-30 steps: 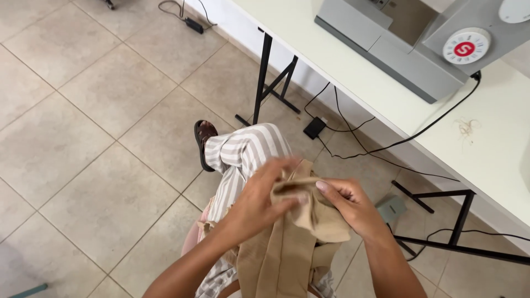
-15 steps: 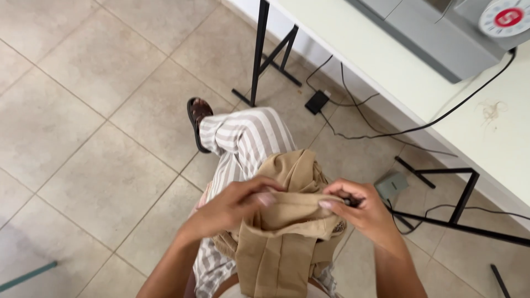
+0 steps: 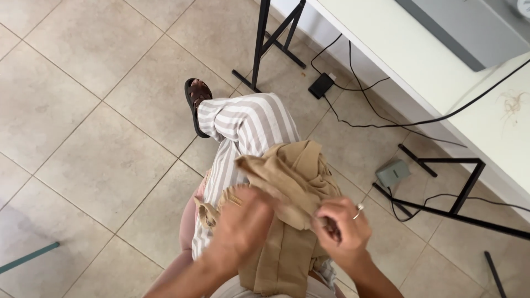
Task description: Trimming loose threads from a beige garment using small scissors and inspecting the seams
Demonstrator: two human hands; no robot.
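Both hands grip a crumpled tan woven cloth piece (image 3: 287, 204) on the person's lap: the left hand (image 3: 243, 226) clutches its near folds, and the right hand (image 3: 339, 232) pinches an edge. It looks soft, light and floppy, best taken at a hem. Beyond lie striped trousers (image 3: 243, 127), a grey foot pedal (image 3: 393, 173) and the white desk (image 3: 419, 60) edge.

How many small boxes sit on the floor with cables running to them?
2. A black adapter box lies on the tiles near the table's black leg frame; a grey pedal-like box sits right of the tan fabric. Others may be hidden under the white table.
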